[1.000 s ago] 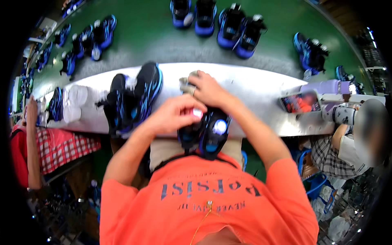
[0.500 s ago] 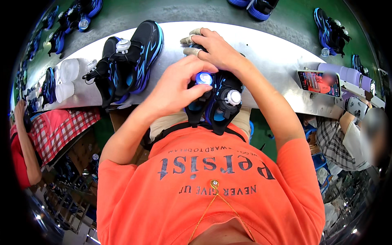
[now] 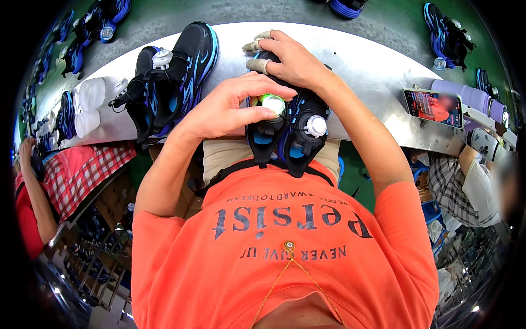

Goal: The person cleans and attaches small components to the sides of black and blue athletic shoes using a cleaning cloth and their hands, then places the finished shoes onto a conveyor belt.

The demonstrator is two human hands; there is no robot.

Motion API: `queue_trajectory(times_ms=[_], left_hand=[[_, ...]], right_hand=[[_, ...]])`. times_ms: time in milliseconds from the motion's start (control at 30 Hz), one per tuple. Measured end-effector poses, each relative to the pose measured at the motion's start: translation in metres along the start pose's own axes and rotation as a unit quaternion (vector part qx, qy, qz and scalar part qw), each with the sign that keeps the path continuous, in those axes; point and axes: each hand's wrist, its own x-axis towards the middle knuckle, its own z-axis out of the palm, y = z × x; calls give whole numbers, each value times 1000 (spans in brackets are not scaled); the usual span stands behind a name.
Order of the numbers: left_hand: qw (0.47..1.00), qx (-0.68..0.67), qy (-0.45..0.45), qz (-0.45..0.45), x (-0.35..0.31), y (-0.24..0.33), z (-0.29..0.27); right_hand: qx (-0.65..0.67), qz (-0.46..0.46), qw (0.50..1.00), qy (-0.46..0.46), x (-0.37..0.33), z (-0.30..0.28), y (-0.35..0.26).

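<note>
A pair of black and blue sneakers lies in front of me at the table's near edge, heels toward me. My left hand (image 3: 227, 107) pinches the round, clear light-up dial (image 3: 273, 105) on the left sneaker (image 3: 262, 138) between thumb and fingers. Green light shows at that dial's rim. Over the toe end of the same sneaker, my right hand (image 3: 298, 61) curls its fingers; pale finger covers sit on several fingertips. Beside it, the right sneaker (image 3: 308, 109) carries a whitish dial (image 3: 315, 126) that no hand touches.
Another sneaker pair (image 3: 174, 77) with a clear dial stands to the left on the metal table (image 3: 378, 71). Clear plastic cups (image 3: 87, 107) are farther left. At right, a phone (image 3: 433, 107) leans by a lilac bottle (image 3: 471, 98). More sneakers lie beyond; people sit on both sides.
The dial's light has gone from blue to green. My left fingers have shifted slightly on it. My right hand stays over the toe.
</note>
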Motion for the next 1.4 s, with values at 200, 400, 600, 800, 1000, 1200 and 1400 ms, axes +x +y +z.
queue_trajectory(times_ms=[200, 400, 600, 800, 1000, 1200, 1400], left_hand=[[963, 214, 164, -3, -6, 15, 17], [993, 89, -50, 57, 1, -1, -7], [984, 94, 141, -63, -30, 30, 10], [845, -382, 180, -329, -56, 35, 50], [803, -452, 232, -313, -50, 38, 62], [775, -476, 273, -313, -50, 35, 68], [811, -432, 248, -308, -47, 33, 70]], right_hand=[[3, 7, 1000, 16, -3, 1, 5], [18, -1, 1000, 22, -4, 2, -2], [-29, -13, 995, 94, -21, -32, -14], [41, -29, 988, -147, -56, -47, -41], [98, -9, 984, -149, -56, -53, -47], [14, 20, 988, -154, -53, -50, -35], [99, 6, 969, -227, -53, -58, -67]])
